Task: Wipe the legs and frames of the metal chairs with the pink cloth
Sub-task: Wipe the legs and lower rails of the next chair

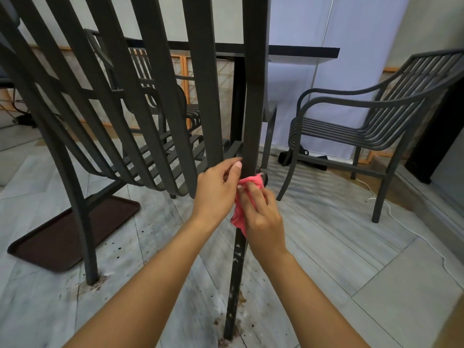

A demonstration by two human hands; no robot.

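— Grey floor tiles [326, 237] lie under everything, and near the foot of the chair they carry dark spots and crumbs. Where is the cloth?

— The pink cloth [244, 197] is wrapped on the rear leg [253, 136] of the nearest chair [150, 116]. It sits at the middle height of this leg, just where the seat slats meet it.

— And the hands?

— Both are at the leg. The right hand [261, 217] has its fingers curled over the cloth and presses it against the metal. The left hand [218, 189] pinches the upper edge of the cloth, and its thumb touches the leg just above.

— Which way does the leg run from the grip?

— Its long axis is almost upright. Above the cloth the leg looks dark and even. Below the cloth it goes down to the floor, and there pale marks and scratches show on it.

— So the next stroke goes down?

— Probably yes. The dirty part lies under the grip, along the same axis, so the cloth should slide down the leg. The right hand is lower and carries most of the cloth, so it seems the better one to lead.

— Other chairs?

— One second chair [376, 121] stands to the right of the leg, well apart, and a brown tray [62, 239] lies to its left.
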